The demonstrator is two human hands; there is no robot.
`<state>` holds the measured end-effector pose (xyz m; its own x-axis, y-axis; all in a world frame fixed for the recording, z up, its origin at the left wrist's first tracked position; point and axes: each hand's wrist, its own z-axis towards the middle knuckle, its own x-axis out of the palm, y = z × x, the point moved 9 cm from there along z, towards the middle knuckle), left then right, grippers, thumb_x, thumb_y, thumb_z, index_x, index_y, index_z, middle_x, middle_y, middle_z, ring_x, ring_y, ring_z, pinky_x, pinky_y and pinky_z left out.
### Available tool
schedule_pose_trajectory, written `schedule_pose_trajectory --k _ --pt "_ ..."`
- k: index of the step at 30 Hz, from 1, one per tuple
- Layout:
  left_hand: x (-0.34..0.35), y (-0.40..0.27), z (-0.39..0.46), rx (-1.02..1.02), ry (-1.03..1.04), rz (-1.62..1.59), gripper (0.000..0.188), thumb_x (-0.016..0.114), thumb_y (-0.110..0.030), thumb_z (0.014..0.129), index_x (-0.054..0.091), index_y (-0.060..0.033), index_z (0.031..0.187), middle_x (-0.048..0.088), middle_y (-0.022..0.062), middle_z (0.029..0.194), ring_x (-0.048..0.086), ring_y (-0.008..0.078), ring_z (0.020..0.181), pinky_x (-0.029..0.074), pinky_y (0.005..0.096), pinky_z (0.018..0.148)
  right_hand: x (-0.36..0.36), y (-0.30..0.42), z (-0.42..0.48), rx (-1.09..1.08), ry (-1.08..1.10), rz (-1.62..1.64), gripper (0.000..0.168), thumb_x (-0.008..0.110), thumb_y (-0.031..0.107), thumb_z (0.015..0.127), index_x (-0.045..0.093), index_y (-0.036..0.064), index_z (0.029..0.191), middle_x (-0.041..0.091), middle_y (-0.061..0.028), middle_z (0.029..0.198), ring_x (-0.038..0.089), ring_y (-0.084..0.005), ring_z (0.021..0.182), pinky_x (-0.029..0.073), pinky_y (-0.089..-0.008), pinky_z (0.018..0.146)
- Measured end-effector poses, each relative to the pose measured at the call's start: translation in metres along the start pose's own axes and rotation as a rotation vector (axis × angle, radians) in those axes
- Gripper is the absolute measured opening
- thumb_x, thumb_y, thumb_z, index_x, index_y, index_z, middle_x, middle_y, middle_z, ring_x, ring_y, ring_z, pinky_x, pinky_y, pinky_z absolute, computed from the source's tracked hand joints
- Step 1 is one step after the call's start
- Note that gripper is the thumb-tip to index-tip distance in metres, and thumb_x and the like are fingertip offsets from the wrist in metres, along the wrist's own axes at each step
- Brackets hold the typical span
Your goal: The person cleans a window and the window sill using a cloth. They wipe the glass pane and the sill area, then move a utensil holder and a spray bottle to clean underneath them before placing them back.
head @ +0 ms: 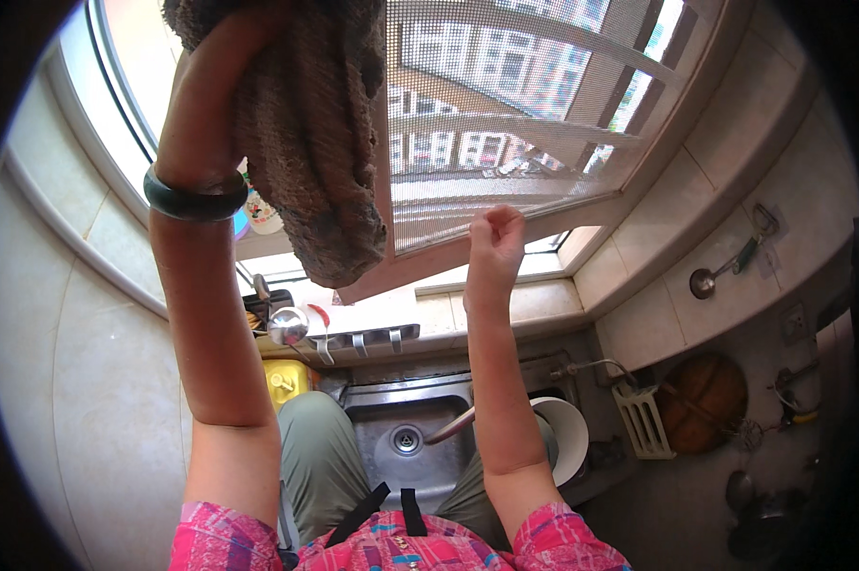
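Note:
A brown-grey cloth (315, 143) hangs from my left hand (236, 43), which is raised at the top of the view and partly hidden by the cloth; a dark bangle (195, 194) circles that wrist. The cloth hangs at the left edge of a framed window screen (501, 107), which stands at an angle in the window opening. My right hand (497, 232) is at the lower rail of the screen frame, its fingers curled on the frame or mesh edge. Buildings and bars show through the mesh.
Below me are a steel sink (408, 464) with a tap, a white basin (568, 435) and a yellow container (286, 378). A utensil rack (379, 335) stands along the sill. A ladle (704, 282) hangs on the right wall, above a round wooden board (708, 403).

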<state>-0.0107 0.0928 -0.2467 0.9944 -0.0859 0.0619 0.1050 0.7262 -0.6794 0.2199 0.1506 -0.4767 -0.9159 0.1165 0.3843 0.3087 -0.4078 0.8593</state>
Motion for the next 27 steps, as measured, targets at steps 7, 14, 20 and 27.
schedule_pose_trajectory --k 7,14,20,27 --pt "0.026 -0.016 0.005 0.093 0.156 -0.047 0.038 0.047 -0.018 0.082 0.048 0.0013 0.115 0.055 0.0129 0.106 0.055 0.0199 0.094 0.047 0.0305 0.082 0.002 0.025 -0.021 -0.071 0.091 0.153 0.02 0.039 -0.007 0.085 0.05 0.004 0.097 0.056 -0.0054 0.091 0.051 -0.0097 0.076 0.045 -0.0227 0.073" --pt "0.027 -0.013 0.003 0.063 0.136 -0.091 0.038 0.047 -0.015 0.08 0.047 0.0019 0.114 0.054 0.0129 0.106 0.054 0.0197 0.094 0.046 0.0294 0.083 0.027 0.045 -0.023 -0.025 0.146 0.177 0.009 0.047 0.002 0.09 0.05 0.005 0.098 0.055 -0.0019 0.086 0.051 -0.0068 0.077 0.044 -0.0203 0.072" --pt "0.018 -0.009 0.006 0.036 0.112 -0.059 0.042 0.051 -0.018 0.08 0.047 0.0002 0.117 0.055 0.0123 0.109 0.055 0.021 0.098 0.045 0.0302 0.087 0.046 0.063 -0.008 -0.198 0.134 0.095 0.012 0.057 0.004 0.085 0.05 0.005 0.095 0.052 0.0003 0.083 0.049 -0.0054 0.075 0.042 -0.0192 0.07" --pt "0.03 -0.031 0.006 0.241 0.1 0.047 0.04 0.05 -0.01 0.076 0.048 0.0023 0.114 0.054 0.0132 0.107 0.053 0.0201 0.096 0.046 0.029 0.084 0.057 0.064 0.002 -0.242 0.051 -0.107 0.016 0.062 0.01 0.082 0.05 0.006 0.091 0.05 0.0002 0.076 0.047 -0.0083 0.069 0.041 -0.024 0.067"
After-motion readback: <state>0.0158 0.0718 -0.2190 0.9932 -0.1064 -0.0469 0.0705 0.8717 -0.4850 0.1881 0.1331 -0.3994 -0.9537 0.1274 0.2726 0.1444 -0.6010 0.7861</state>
